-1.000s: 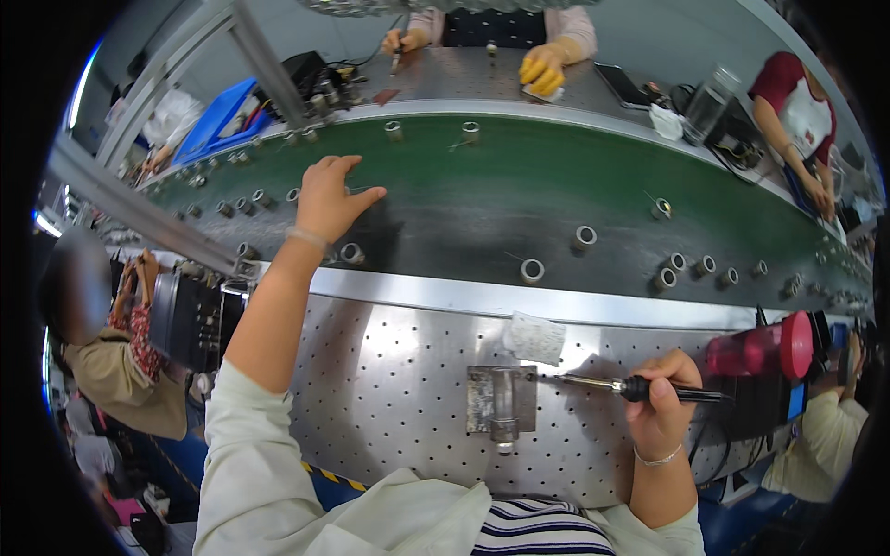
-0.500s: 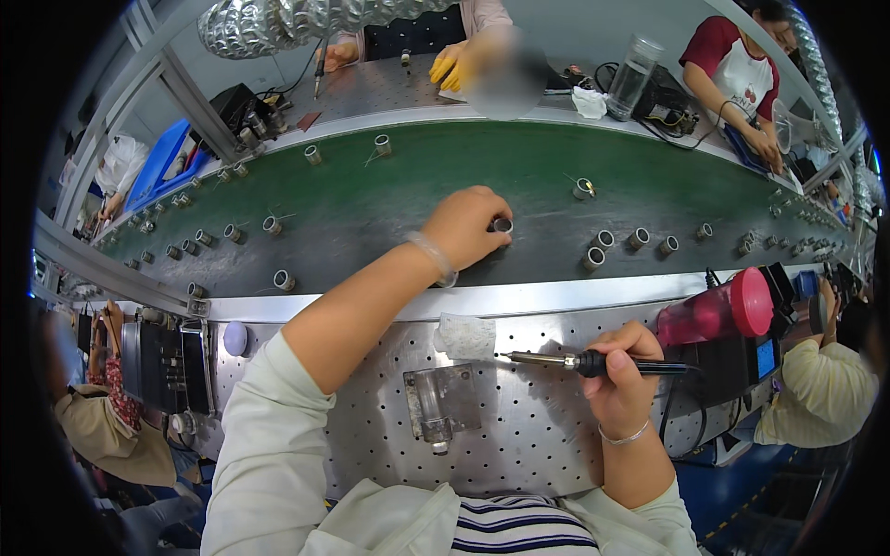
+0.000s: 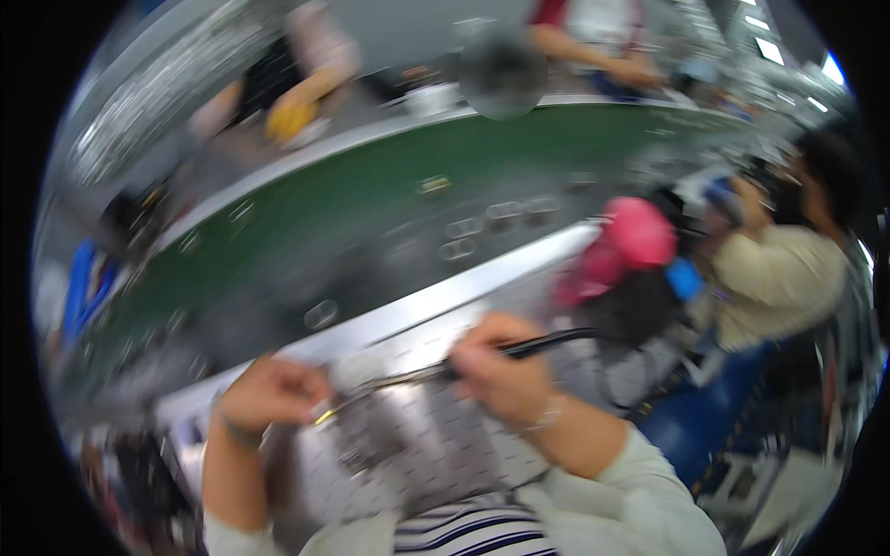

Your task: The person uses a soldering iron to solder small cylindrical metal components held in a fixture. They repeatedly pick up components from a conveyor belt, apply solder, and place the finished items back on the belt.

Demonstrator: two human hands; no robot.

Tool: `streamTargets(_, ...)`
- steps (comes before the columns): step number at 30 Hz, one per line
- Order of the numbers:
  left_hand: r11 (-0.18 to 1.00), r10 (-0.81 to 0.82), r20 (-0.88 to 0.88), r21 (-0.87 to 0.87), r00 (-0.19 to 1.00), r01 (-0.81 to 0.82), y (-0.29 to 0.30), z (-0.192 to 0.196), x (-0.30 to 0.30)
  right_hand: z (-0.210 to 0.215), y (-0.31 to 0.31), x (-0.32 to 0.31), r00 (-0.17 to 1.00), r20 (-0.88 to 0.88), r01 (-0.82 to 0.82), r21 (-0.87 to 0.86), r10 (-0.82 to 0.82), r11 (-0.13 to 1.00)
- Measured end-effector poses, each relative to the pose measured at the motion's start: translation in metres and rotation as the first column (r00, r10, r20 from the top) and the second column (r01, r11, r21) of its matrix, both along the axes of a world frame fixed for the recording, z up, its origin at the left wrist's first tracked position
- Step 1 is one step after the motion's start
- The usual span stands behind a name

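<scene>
The whole view is smeared by motion. My right hand [image 3: 505,369] is closed round the handle of a soldering iron [image 3: 536,345], whose metal shaft points left toward my other hand. My left hand [image 3: 271,397] is over the left part of the perforated metal bench, its fingers pinched on what looks like a small metal cylinder [image 3: 321,410]. A yellowish streak shows beside that cylinder, close to the iron's blurred tip; whether they touch I cannot tell. Below the iron sits a clear-and-metal fixture [image 3: 357,452], and a pale pad [image 3: 358,367] lies above it.
A green conveyor belt [image 3: 371,208] runs beyond the bench, with several small metal cylinders [image 3: 505,211] on it. At the right stand a pink cup [image 3: 640,233] and a black box with a blue screen [image 3: 684,278]. Co-workers sit across the belt and at the right.
My left hand has come back from the belt to the bench with the small cylinder. The soldering iron has moved left toward it. The whole view has swung and tilted.
</scene>
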State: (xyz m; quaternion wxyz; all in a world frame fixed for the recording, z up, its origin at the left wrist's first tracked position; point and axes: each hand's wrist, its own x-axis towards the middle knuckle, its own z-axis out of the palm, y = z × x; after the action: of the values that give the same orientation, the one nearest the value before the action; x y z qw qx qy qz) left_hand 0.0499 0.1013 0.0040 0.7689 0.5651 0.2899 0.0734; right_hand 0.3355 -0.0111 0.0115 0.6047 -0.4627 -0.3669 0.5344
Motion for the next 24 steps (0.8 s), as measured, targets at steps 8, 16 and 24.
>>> streamTargets(8,0.997,-0.047,0.11,0.061,0.993,0.041,-0.037,0.005,0.004,-0.003,0.0,0.007,0.978,-0.198,-0.052,0.104,0.072,0.993)
streamTargets(16,0.996,0.042,0.234,0.064,0.971,-0.059,-0.055,0.017,-0.004,0.022,-0.016,0.022,0.946,-0.1,0.319,0.446,-0.308,0.836)
streamTargets(24,0.981,0.18,0.153,-0.095,0.972,-0.166,-0.053,0.002,-0.016,0.039,-0.036,0.069,0.698,-0.596,0.712,0.517,-0.398,0.475)
